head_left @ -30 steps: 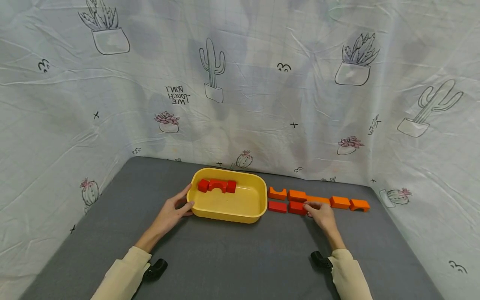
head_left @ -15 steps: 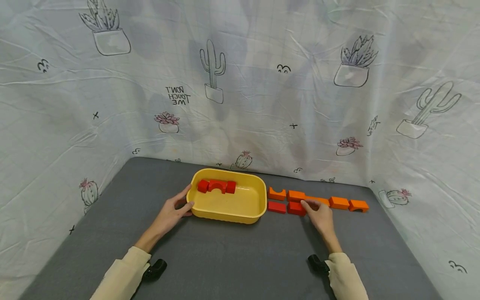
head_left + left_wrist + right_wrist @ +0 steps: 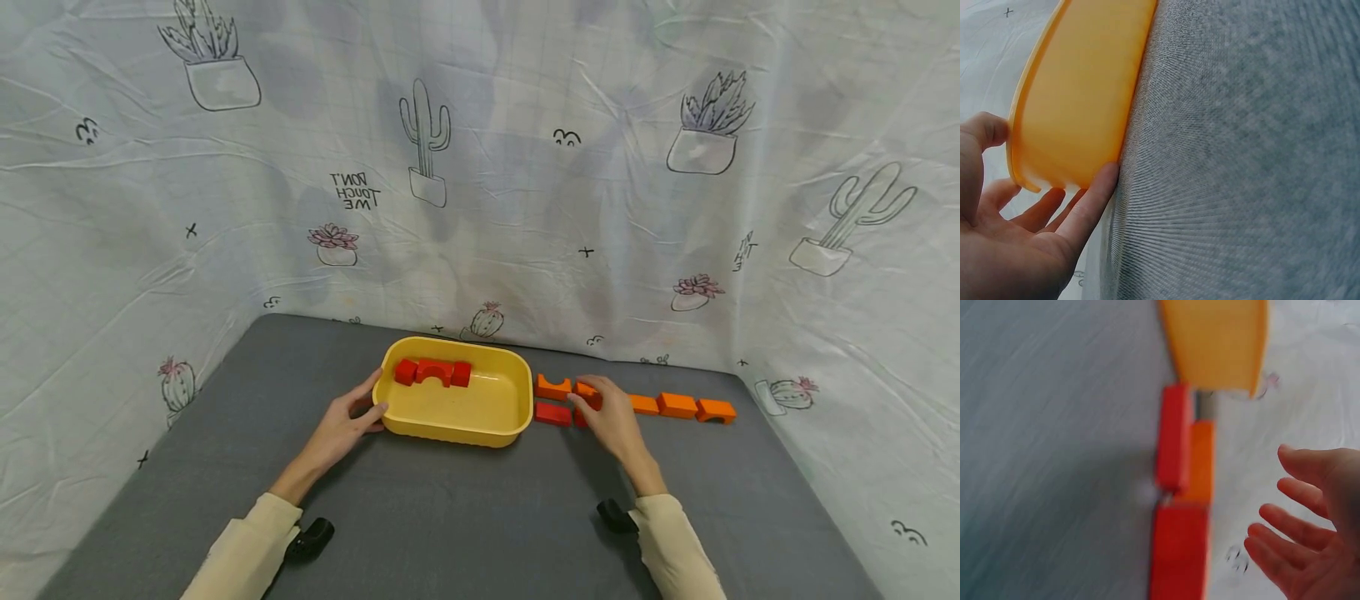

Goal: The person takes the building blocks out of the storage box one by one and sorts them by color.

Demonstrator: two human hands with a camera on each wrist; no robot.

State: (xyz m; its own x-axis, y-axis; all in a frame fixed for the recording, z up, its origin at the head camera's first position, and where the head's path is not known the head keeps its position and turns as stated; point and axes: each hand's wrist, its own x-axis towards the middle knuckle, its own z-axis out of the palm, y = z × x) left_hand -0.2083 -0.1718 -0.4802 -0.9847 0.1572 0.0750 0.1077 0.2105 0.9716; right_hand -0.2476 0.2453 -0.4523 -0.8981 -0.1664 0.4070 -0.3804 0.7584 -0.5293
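A yellow tray (image 3: 450,434) sits on the grey table, with a red arch block (image 3: 435,370) between two small red blocks (image 3: 461,375) inside it. My left hand (image 3: 337,435) holds the tray's left end, thumb at the rim and fingers (image 3: 1088,215) against the end wall. Over the red and orange blocks right of the tray hovers my right hand (image 3: 613,423), its fingers spread and nothing between them. It partly hides a thick red block (image 3: 1179,556) and an orange block (image 3: 583,389). Left of these lies a thinner red block (image 3: 552,414).
An orange arch block (image 3: 553,387) lies beside the tray, curve upward. Farther right run a flat orange block (image 3: 643,405), another orange block (image 3: 677,406) and an orange arch (image 3: 716,411). A patterned white cloth (image 3: 510,225) hangs behind the table.
My right hand has moved left, off the thick red block's right end, and its fingers now lie over that block and the orange one behind. My left hand stays on the tray.
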